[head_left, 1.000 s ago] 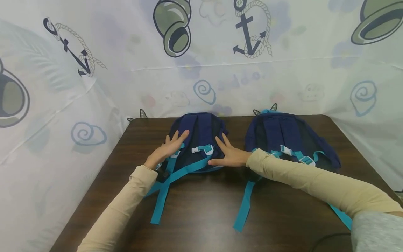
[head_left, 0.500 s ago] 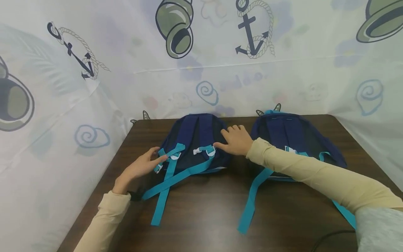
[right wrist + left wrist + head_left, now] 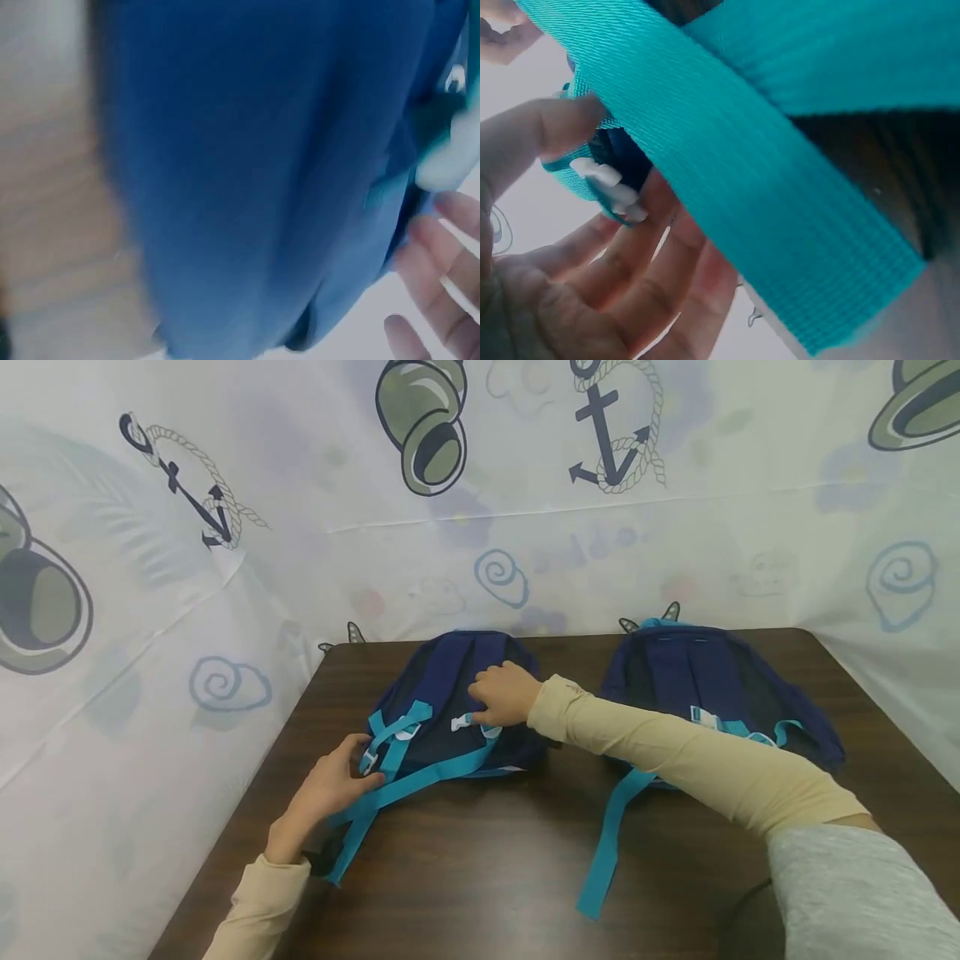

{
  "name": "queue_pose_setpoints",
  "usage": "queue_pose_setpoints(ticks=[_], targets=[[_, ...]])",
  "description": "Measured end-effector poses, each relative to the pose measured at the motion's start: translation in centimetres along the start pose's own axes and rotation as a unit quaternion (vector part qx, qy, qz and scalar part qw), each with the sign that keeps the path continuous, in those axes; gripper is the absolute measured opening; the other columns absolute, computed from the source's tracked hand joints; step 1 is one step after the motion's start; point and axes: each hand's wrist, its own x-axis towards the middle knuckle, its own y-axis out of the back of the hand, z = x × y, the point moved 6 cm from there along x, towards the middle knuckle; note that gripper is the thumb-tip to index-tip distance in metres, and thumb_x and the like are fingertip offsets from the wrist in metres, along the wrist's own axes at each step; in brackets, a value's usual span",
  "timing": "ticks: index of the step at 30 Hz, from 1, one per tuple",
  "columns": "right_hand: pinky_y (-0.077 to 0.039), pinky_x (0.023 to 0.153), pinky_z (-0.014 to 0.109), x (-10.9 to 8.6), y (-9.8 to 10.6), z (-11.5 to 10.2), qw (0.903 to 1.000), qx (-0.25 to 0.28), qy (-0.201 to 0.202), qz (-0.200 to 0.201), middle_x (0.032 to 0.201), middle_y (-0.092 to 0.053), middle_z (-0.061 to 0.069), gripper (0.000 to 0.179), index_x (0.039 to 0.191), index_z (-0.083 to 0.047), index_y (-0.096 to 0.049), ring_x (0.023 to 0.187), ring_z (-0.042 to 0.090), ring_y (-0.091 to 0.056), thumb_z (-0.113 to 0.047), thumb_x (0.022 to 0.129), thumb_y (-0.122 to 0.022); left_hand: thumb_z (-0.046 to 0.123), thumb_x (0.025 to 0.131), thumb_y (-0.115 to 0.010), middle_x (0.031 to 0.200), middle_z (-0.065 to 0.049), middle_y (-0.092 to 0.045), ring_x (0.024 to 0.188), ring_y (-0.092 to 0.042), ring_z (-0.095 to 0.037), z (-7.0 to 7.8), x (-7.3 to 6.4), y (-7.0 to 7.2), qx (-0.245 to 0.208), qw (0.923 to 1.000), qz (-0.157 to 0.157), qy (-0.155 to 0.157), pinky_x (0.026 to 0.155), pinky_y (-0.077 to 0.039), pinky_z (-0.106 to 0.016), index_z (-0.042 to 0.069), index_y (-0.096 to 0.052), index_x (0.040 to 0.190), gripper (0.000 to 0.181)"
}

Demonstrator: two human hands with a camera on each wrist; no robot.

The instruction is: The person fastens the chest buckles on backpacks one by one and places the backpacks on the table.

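A navy backpack [image 3: 457, 693] with teal straps lies on the left of the table, its back panel and shoulder straps facing up. Beside its lower left corner, my left hand [image 3: 330, 785] reaches around a white side buckle [image 3: 367, 762], thumb apart from the fingers. The left wrist view has a teal strap [image 3: 727, 172] crossing in front of those fingers, with no firm grip showing. Over the middle of the bag is my right hand [image 3: 506, 693], fingers loosely bent near another white buckle [image 3: 461, 722]. In the right wrist view, its fingers [image 3: 427, 262] look spread and blurred.
A second navy backpack [image 3: 705, 685] with teal straps lies to the right, partly behind my right forearm. Its loose teal strap [image 3: 611, 852] hangs toward me across the dark wooden table [image 3: 480, 877]. A patterned white cloth [image 3: 375, 568] stands behind and at the sides.
My left hand has drawn back from the left backpack's top toward its lower left corner. My right hand first rose off the bag's right side, then shifted left over its middle.
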Motion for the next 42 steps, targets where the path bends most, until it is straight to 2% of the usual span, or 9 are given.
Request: queue_pose_setpoints(ticks=[7, 12, 16, 21, 25, 31, 34, 38, 42], targets=[[-0.045, 0.065, 0.03, 2.7, -3.1, -0.7, 0.9947, 0.073, -0.016, -0.071, 0.09, -0.066, 0.002, 0.019, 0.091, -0.012, -0.071, 0.075, 0.016, -0.055, -0.031, 0.091, -0.073, 0.016, 0.09, -0.07, 0.107, -0.016, -0.07, 0.081, -0.061, -0.022, -0.1, -0.1, 0.7, -0.014, 0.997, 0.071, -0.03, 0.063, -0.046, -0.03, 0.004, -0.054, 0.131, 0.046], [-0.039, 0.06, 0.026, 2.7, -2.9, -0.6, 0.9952, 0.082, 0.008, -0.051, 0.082, -0.06, -0.001, 0.016, 0.087, -0.013, -0.067, 0.067, 0.012, -0.048, -0.027, 0.093, -0.069, 0.019, 0.092, -0.072, 0.103, -0.013, -0.072, 0.084, -0.064, -0.024, -0.2, -0.4, 2.4, -0.034, 0.9928, 0.102, -0.052, 0.069, -0.052, -0.033, 0.006, -0.062, 0.124, 0.036], [-0.04, 0.062, 0.027, 1.6, -1.6, -0.3, 0.9975, 0.061, 0.018, -0.031, 0.084, -0.061, 0.0, 0.017, 0.089, -0.011, -0.067, 0.068, 0.012, -0.047, -0.028, 0.094, -0.066, 0.031, 0.093, -0.072, 0.102, -0.013, -0.072, 0.088, -0.067, -0.021, 0.1, 0.2, 4.3, -0.112, 0.9862, 0.106, -0.061, 0.072, -0.055, -0.03, 0.008, -0.066, 0.122, 0.037], [-0.047, 0.067, 0.03, 0.6, -0.2, 0.2, 0.9979, 0.06, 0.019, -0.018, 0.094, -0.065, 0.003, 0.02, 0.099, -0.01, -0.07, 0.074, 0.013, -0.053, -0.028, 0.095, -0.064, 0.032, 0.094, -0.071, 0.102, -0.002, -0.069, 0.089, -0.067, -0.014, 1.4, 1.6, 5.6, -0.224, 0.9621, 0.124, -0.094, 0.074, -0.055, -0.022, 0.011, -0.066, 0.123, 0.036], [-0.048, 0.07, 0.032, 0.1, 0.5, 0.3, 0.9975, 0.066, 0.024, -0.007, 0.098, -0.065, 0.003, 0.022, 0.104, -0.01, -0.07, 0.075, 0.013, -0.056, -0.029, 0.096, -0.063, 0.024, 0.095, -0.069, 0.117, 0.001, -0.068, 0.107, -0.066, -0.011, 3.5, 2.9, 5.7, -0.296, 0.9325, 0.14, -0.152, 0.087, -0.053, -0.016, 0.008, -0.063, 0.122, 0.032], [-0.047, 0.068, 0.03, 0.0, 0.8, 0.6, 0.9967, 0.076, 0.028, 0.007, 0.096, -0.063, 0.002, 0.021, 0.105, -0.01, -0.068, 0.075, 0.013, -0.055, -0.028, 0.096, -0.062, 0.014, 0.095, -0.068, 0.118, -0.003, -0.073, 0.106, -0.069, -0.009, 6.6, 5.4, 5.4, -0.364, 0.9012, 0.113, -0.207, 0.089, -0.055, -0.02, 0.002, -0.061, 0.124, 0.033], [-0.047, 0.067, 0.029, -0.1, 0.8, 0.7, 0.9955, 0.092, 0.023, 0.006, 0.097, -0.062, 0.003, 0.022, 0.107, -0.008, -0.067, 0.076, 0.013, -0.054, -0.027, 0.097, -0.06, 0.022, 0.095, -0.07, 0.113, 0.001, -0.073, 0.104, -0.069, -0.01, 7.6, 6.2, 5.4, -0.332, 0.9179, 0.102, -0.191, 0.09, -0.055, -0.022, 0.008, -0.063, 0.125, 0.034], [-0.047, 0.067, 0.027, -0.5, 1.1, 1.1, 0.9935, 0.113, 0.008, 0.006, 0.099, -0.062, 0.005, 0.024, 0.11, -0.007, -0.066, 0.075, 0.014, -0.054, -0.025, 0.098, -0.058, 0.031, 0.092, -0.073, 0.111, -0.003, -0.071, 0.102, -0.069, -0.019, 8.8, 6.9, 5.2, -0.165, 0.9635, 0.093, -0.189, 0.087, -0.057, -0.035, 0.015, -0.067, 0.121, 0.034], [-0.047, 0.065, 0.026, -0.8, 1.5, 1.4, 0.9916, 0.129, -0.005, 0.004, 0.099, -0.061, 0.006, 0.025, 0.113, -0.007, -0.064, 0.073, 0.014, -0.054, -0.027, 0.1, -0.056, 0.024, 0.091, -0.075, 0.108, -0.011, -0.072, 0.099, -0.069, -0.027, 9.7, 7.6, 4.5, -0.047, 0.9754, 0.057, -0.208, 0.087, -0.058, -0.047, 0.01, -0.069, 0.117, 0.03]])
